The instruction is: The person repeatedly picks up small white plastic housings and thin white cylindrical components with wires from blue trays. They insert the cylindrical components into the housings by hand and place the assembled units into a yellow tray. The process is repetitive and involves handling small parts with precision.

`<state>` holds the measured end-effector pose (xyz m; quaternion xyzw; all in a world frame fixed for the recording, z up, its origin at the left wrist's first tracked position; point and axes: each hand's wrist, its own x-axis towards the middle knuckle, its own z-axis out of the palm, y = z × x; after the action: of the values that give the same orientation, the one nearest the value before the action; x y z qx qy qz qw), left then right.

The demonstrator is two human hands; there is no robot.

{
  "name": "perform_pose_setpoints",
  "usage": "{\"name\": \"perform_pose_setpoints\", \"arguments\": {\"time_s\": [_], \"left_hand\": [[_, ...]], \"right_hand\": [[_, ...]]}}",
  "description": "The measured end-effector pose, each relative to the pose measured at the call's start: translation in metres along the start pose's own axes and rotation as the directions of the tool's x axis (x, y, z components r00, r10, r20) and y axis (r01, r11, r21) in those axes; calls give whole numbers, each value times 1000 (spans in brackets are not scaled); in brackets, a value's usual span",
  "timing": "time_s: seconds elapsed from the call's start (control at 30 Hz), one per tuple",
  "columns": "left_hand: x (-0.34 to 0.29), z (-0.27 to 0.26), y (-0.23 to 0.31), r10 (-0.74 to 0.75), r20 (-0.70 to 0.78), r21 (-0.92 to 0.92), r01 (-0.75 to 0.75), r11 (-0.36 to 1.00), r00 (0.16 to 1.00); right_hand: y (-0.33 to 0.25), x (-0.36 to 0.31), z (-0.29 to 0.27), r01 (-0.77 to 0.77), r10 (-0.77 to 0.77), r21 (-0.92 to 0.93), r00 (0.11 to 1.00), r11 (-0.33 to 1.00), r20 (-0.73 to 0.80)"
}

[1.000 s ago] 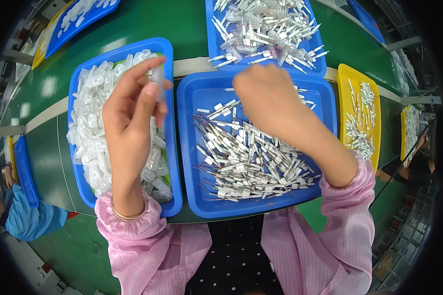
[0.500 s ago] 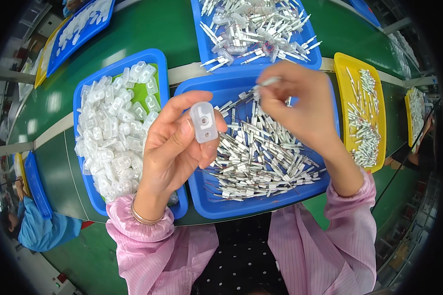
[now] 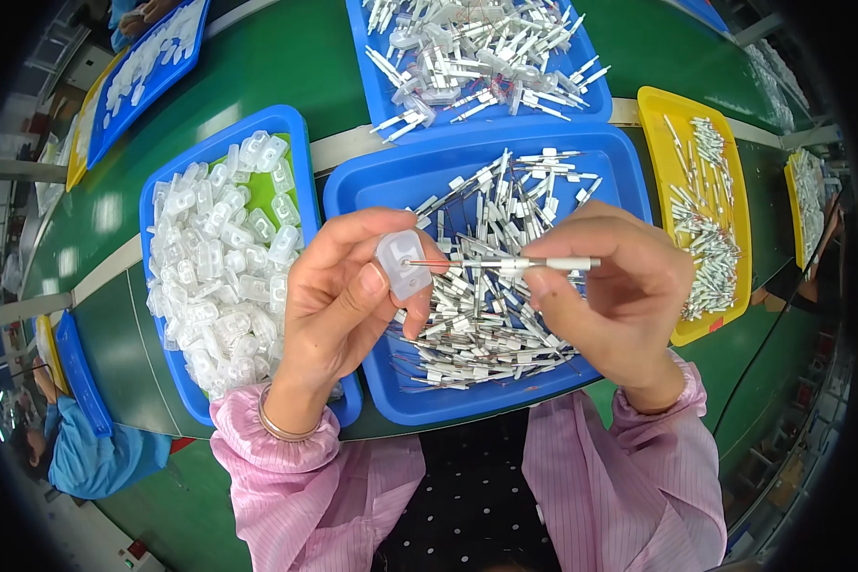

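Note:
My left hand (image 3: 338, 296) grips a translucent white plastic housing (image 3: 405, 267) between thumb and fingers, its holed face turned toward the right. In my right hand (image 3: 620, 286) is a thin white wired connector (image 3: 553, 263), held level in a pinch. Its reddish wire end points left and meets the housing at a hole; whether it has gone inside I cannot tell. Both hands are above a blue tray (image 3: 400, 405) heaped with similar white wired connectors (image 3: 496, 324).
Left of my hands, another blue tray (image 3: 305, 176) holds many clear housings (image 3: 210, 257). A far blue tray (image 3: 596, 100) bears housings with wires attached. At the right lies a yellow tray (image 3: 686, 329) of wired pieces. A person in a blue sleeve (image 3: 105, 453) sits at far left.
My right hand has come down and turned, bringing the wired connector from over the tray to the housing. My left hand has lowered slightly and tilted the housing.

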<state>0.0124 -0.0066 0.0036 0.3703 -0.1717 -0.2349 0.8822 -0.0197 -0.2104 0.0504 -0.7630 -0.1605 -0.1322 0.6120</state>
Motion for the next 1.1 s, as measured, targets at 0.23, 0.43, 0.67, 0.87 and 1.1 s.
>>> {"name": "perform_pose_setpoints", "arguments": {"time_s": [0.23, 0.43, 0.67, 0.87, 1.1], "left_hand": [[-1, -1, -1, 80, 29, 378, -85, 922, 996], [-1, -2, -2, 132, 104, 450, -165, 878, 986], [-3, 7, -5, 28, -29, 329, -16, 944, 999], [-6, 2, -12, -39, -26, 148, 43, 988, 999], [-8, 10, -18, 267, -24, 599, -199, 775, 963]], "right_hand": [[-20, 4, -3, 137, -118, -224, 989, 965, 94], [-26, 8, -5, 1, 30, -222, 990, 975, 140], [4, -3, 12, -76, 77, -21, 995, 997, 59], [20, -8, 25, -171, 175, 229, 985, 958, 1], [20, -17, 44, -37, 39, 12, 978, 999, -204]]}}
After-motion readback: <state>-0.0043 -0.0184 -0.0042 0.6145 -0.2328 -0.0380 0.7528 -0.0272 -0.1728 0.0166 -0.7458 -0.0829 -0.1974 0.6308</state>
